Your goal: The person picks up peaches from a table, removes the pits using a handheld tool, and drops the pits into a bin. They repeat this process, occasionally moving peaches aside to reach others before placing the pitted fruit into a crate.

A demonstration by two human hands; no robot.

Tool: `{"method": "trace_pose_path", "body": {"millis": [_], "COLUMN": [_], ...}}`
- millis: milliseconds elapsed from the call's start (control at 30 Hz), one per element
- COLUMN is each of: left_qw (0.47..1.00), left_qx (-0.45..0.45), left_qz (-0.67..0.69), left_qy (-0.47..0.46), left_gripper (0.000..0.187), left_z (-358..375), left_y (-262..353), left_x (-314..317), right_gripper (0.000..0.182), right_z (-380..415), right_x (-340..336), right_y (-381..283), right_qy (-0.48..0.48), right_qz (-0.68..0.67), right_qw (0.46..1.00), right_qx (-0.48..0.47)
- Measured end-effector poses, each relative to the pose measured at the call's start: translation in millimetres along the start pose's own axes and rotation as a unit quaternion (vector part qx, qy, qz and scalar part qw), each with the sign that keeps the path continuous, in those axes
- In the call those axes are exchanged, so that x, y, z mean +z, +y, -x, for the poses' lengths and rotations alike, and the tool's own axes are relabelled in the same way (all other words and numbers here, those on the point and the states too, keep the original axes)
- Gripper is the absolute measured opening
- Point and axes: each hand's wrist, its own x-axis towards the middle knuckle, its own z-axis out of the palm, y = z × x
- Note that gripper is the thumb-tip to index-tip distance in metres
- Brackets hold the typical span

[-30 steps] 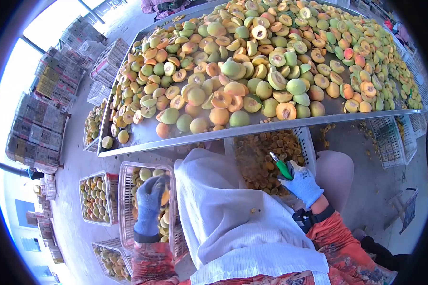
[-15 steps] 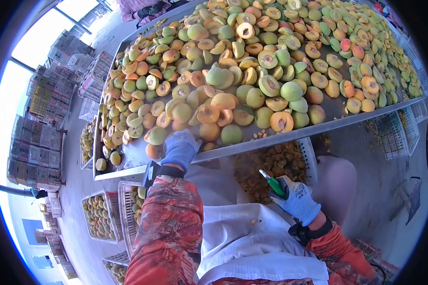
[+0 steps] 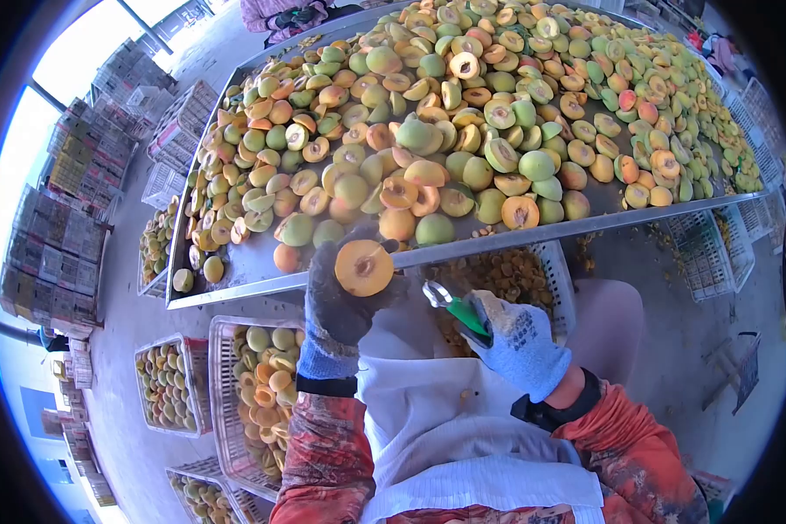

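Note:
My left hand [image 3: 334,319], in a blue glove with a dark palm, is wrapped round a halved peach [image 3: 364,268]. The orange cut face, brownish at its middle, is turned up toward me. In my blue-gloved right hand [image 3: 522,345] is a green-handled pitting tool [image 3: 465,314], its looped metal tip pointing left toward the peach half but apart from it. Both hands are over my lap, just in front of the metal table's edge [image 3: 489,246]. Heaped peach halves [image 3: 397,192] lie on that table, many cut side up.
Under the table edge, a white crate [image 3: 561,275] holds brown scraps. To my left, peach halves fill a crate [image 3: 221,384], with another full crate [image 3: 203,384] beside it. Stacked crates [image 3: 57,253] line the far left. A person [image 3: 279,16] is behind the table.
My left hand has drawn back from the pile on the table, now with a peach half in it. My right hand has moved up and left with the tool, closer to the left hand.

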Motion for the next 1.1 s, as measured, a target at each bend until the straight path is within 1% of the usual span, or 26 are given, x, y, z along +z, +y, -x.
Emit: {"method": "trace_pose_path", "body": {"millis": [33,67,100,167,200,300,333,367,433,467,533,567,600,633,667,700,733,767,833,900,933,967,1000,1033,1067,1100], "left_qw": [1.000,0.996,0.995,0.980,0.917,0.899,0.939,0.939,0.888,0.883,0.884,0.884,0.883,0.874,0.864,0.863,0.865,0.868,0.880,0.894,0.883,0.884,0.845,0.800,0.823,0.824], "left_qx": [0.004,0.011,0.007,0.040,0.123,0.150,0.134,0.135,0.200,0.179,0.206,0.231,0.231,0.226,0.222,0.222,0.226,0.230,0.216,0.158,0.142,0.138,0.145,0.152,0.101,0.100], "left_qz": [-0.024,-0.082,-0.098,-0.184,-0.372,-0.399,-0.297,-0.296,-0.381,-0.398,-0.387,-0.375,-0.375,-0.396,-0.416,-0.417,-0.418,-0.418,-0.404,-0.409,-0.429,-0.429,-0.496,-0.560,-0.530,-0.531], "left_qy": [0.012,0.030,-0.006,0.059,0.071,0.102,0.114,0.115,0.162,0.172,0.164,0.158,0.159,0.169,0.178,0.177,0.159,0.141,0.125,0.096,0.125,0.124,0.140,0.154,0.178,0.172], "left_gripper": [0.053,0.058,0.054,0.051,0.048,0.043,0.038,0.038,0.036,0.034,0.033,0.032,0.032,0.032,0.032,0.032,0.032,0.032,0.031,0.024,0.024,0.024,0.023,0.022,0.022,0.022], "left_z": [5,11,19,34,38,57,57,61,69,74,73,74,77,79,81,81,81,80,76,69,70,65,59,56,62,60], "left_y": [-8,-15,-18,-23,-30,-28,-31,-34,-37,-33,-38,-40,-39,-38,-35,-33,-31,-28,-26,-24,-28,-33,-40,-46,-43,-41], "left_x": [2,12,15,39,35,48,50,53,57,58,55,54,54,57,59,61,62,64,64,61,65,61,53,50,69,75], "right_gripper": [0.043,0.043,0.043,0.044,0.044,0.044,0.045,0.045,0.040,0.040,0.036,0.036,0.035,0.035,0.035,0.036,0.038,0.038,0.037,0.038,0.037,0.037,0.037,0.038,0.038,0.038], "right_z": [-4,-8,-10,-10,-9,-2,2,7,15,18,22,22,21,18,15,12,12,12,13,16,18,20,23,25,24,26], "right_x": [-1,-2,-3,-5,-6,-6,-4,-1,4,5,3,-1,-7,-13,-19,-25,-28,-28,-27,-20,-17,-14,-9,-2,0,0], "right_y": [-8,-15,-22,-32,-36,-43,-45,-46,-49,-52,-60,-63,-67,-70,-73,-73,-73,-73,-71,-64,-61,-58,-54,-51,-47,-42], "right_qy": [-0.002,0.003,0.007,0.007,0.012,0.013,0.007,0.007,-0.022,-0.022,-0.037,-0.038,-0.105,-0.168,-0.167,-0.254,-0.331,-0.330,-0.339,-0.333,-0.328,-0.322,-0.319,-0.313,-0.303,-0.297], "right_qz": [0.006,0.055,0.103,0.126,0.166,0.235,0.263,0.263,0.212,0.212,0.007,0.007,-0.163,-0.328,-0.329,-0.456,-0.567,-0.568,-0.637,-0.648,-0.658,-0.667,-0.668,-0.636,-0.602,-0.603], "right_qw": [1.000,0.998,0.994,0.989,0.982,0.965,0.957,0.957,0.971,0.971,0.997,0.997,0.981,0.929,0.929,0.846,0.731,0.731,0.657,0.646,0.640,0.634,0.633,0.669,0.706,0.707], "right_qx": [0.001,-0.022,-0.046,-0.071,-0.085,-0.113,-0.123,-0.125,-0.106,-0.107,-0.070,-0.071,-0.022,0.027,0.025,0.108,0.187,0.187,0.217,0.228,0.224,0.222,0.226,0.223,0.217,0.218]}}
